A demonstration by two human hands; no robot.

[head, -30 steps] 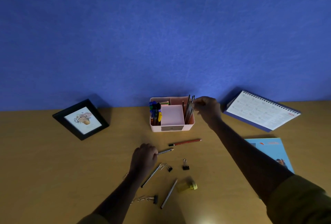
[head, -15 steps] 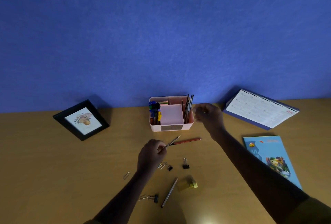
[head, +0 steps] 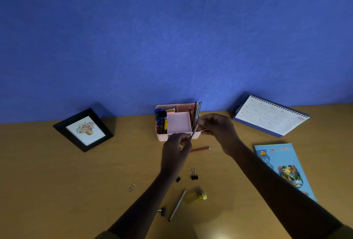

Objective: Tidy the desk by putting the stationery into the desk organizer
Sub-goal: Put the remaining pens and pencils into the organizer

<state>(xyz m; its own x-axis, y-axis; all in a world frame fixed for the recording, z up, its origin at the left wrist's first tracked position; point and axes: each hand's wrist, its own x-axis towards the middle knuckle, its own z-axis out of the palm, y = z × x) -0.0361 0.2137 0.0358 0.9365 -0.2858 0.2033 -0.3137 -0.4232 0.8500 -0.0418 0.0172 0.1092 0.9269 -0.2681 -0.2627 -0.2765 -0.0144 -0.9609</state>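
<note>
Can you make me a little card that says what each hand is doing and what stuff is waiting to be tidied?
left hand: holds a grey pencil by its lower end
right hand: pinches that pencil's upper end
where: just in front of the pink organizer
left to tidy on the desk: red pencil, second grey pencil, binder clips, paper clip, yellow sharpener

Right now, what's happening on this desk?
A person is tidying stationery into the pink desk organizer. The left hand pinches a slim grey pencil by the organizer's front right corner, and the right hand has its fingertips at the pencil's upper end; whether they grip it is unclear. A red pencil, another grey pencil, three binder clips, a paper clip and a small yellow object lie loose on the desk.
</note>
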